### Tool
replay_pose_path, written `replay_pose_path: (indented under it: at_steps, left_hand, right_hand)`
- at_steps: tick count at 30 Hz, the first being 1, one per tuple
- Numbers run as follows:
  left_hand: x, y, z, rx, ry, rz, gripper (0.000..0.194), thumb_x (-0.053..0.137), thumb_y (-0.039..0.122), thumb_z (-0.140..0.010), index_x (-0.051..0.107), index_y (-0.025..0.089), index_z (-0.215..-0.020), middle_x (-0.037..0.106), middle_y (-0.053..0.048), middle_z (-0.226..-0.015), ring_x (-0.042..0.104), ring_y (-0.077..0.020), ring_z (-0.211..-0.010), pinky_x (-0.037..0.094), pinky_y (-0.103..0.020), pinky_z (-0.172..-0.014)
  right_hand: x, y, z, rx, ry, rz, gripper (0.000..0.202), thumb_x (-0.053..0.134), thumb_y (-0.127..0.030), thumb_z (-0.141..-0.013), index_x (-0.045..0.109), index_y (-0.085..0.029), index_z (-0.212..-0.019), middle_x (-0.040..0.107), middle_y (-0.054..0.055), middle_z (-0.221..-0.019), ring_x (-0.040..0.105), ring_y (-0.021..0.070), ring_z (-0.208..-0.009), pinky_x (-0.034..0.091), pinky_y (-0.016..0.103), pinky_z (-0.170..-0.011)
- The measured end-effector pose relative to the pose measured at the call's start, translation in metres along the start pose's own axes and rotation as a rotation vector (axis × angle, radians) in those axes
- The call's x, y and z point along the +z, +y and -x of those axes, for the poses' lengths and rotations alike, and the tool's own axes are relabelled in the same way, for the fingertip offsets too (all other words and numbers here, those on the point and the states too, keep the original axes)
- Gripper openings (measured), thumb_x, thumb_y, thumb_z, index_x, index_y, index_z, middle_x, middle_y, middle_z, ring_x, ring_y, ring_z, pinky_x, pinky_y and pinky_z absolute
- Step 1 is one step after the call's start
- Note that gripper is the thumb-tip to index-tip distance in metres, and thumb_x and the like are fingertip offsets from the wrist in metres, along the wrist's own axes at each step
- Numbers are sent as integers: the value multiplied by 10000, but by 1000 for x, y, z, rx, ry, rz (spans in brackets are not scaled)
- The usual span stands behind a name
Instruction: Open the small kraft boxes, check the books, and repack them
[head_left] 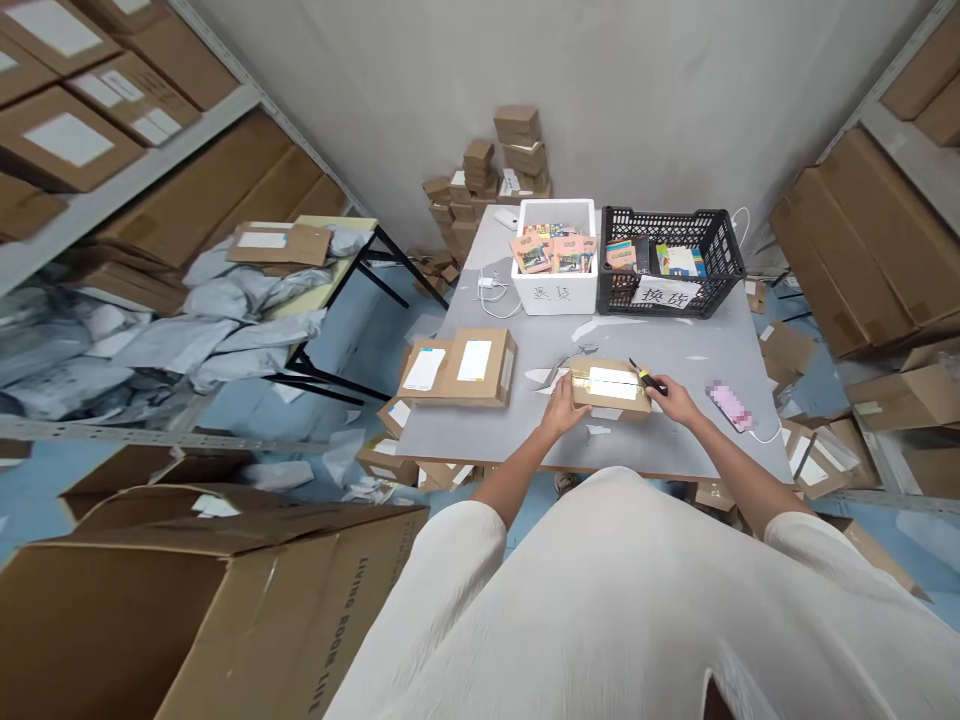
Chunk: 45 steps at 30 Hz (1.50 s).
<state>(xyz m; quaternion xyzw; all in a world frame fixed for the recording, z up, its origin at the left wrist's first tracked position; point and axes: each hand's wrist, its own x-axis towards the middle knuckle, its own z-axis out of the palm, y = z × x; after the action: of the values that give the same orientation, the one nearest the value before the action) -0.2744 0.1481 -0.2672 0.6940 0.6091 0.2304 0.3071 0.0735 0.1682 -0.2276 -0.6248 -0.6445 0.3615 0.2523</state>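
A small brown cardboard box (pixel 611 384) with a white label and shiny tape lies on the grey table (pixel 465 440) in front of me. My left hand (pixel 561 408) grips the box's left end, thumb on its near side. In my right hand (pixel 675 400) is a utility knife (pixel 646 378) with a yellow and black handle, its dark blade pointing up and left over the box's right end. The fingers of that hand are wrapped round the handle beside the box. Torn paper scraps lie around the box.
Two labelled boxes (pixel 474 368) stand at the table's left. Behind are a white bin (pixel 559 295) and a black crate (pixel 667 300) holding packets. A phone (pixel 729 408) with a cable lies right. A large open carton (pixel 300 610) is at lower left.
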Motion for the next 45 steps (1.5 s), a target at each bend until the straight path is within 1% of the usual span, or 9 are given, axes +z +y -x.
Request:
replay_pose_path:
  at_steps: [4, 9, 17, 21, 26, 32, 37, 40, 45]
  left_hand:
    - [5, 2, 0, 39, 56, 37, 961, 737, 608, -970, 271, 281, -1744, 332, -180, -1810, 344, -392, -1675, 376, -561, -1318]
    - [0, 22, -6, 67, 49, 24, 826, 738, 601, -987, 407, 292, -1679, 397, -137, -1787, 379, -374, -1659, 383, -527, -1325]
    - [14, 55, -16, -93, 22, 11, 773, 835, 628, -890, 564, 273, -1520, 416, -150, -1731, 597, -401, -1460, 538, -494, -1182]
    - [22, 59, -24, -104, 61, 59, 716, 737, 484, -972, 468, 256, -1595, 444, -166, -1702, 575, -367, -1486, 527, -485, -1198]
    - [31, 47, -22, -132, 7, 101, 868, 633, 297, -969, 252, 224, -1745, 400, -193, -1745, 559, -323, -1510, 543, -462, -1178]
    - [44, 34, -11, -205, -53, 90, 867, 616, 328, -1001, 228, 155, -1757, 486, -241, -1690, 572, -340, -1509, 502, -486, -1221]
    - [46, 37, -10, -206, -117, 107, 871, 623, 292, -992, 215, 167, -1751, 634, -220, -1560, 655, -344, -1410, 546, -479, -1147]
    - [45, 42, -6, -209, -95, 75, 906, 677, 311, -962, 235, 197, -1745, 666, -204, -1507, 673, -355, -1375, 552, -476, -1118]
    - [39, 55, 1, -210, -6, 55, 922, 694, 376, -956, 249, 223, -1749, 605, -200, -1502, 666, -363, -1354, 559, -472, -1088]
  right_hand:
    - [4, -9, 10, 24, 59, -9, 508, 654, -618, -951, 729, -272, -1315, 791, 106, -1339, 753, 330, -1158, 598, 529, -1042]
    - [-12, -12, 18, 37, 157, 32, 545, 628, -650, -963, 713, -282, -1356, 793, 93, -1339, 756, 320, -1060, 603, 525, -995]
    - [-24, 18, 27, 101, 254, -75, 658, 626, -744, -937, 712, -221, -1327, 783, 152, -1338, 761, 307, -962, 648, 530, -927]
    - [-18, 30, 30, 155, 266, -182, 707, 622, -786, -915, 680, -217, -1331, 762, 148, -1352, 768, 287, -989, 672, 489, -873]
    - [-12, 44, 38, 155, 234, -142, 677, 550, -786, -951, 654, -232, -1327, 763, 117, -1283, 762, 262, -1020, 652, 464, -895]
    - [-2, 59, 43, 173, 203, -88, 640, 539, -790, -938, 656, -244, -1250, 778, 114, -1232, 741, 274, -1084, 631, 478, -944]
    - [9, 58, 41, 223, 167, -135, 588, 600, -782, -901, 649, -258, -1163, 803, 114, -1178, 757, 303, -1102, 604, 517, -1024]
    - [12, 56, 44, 209, 159, -172, 617, 595, -803, -903, 639, -251, -1174, 806, 120, -1171, 762, 316, -1109, 604, 530, -1029]
    - [2, 50, 50, 155, 249, -148, 664, 565, -833, -925, 648, -261, -1251, 792, 124, -1231, 742, 337, -1181, 594, 536, -1044]
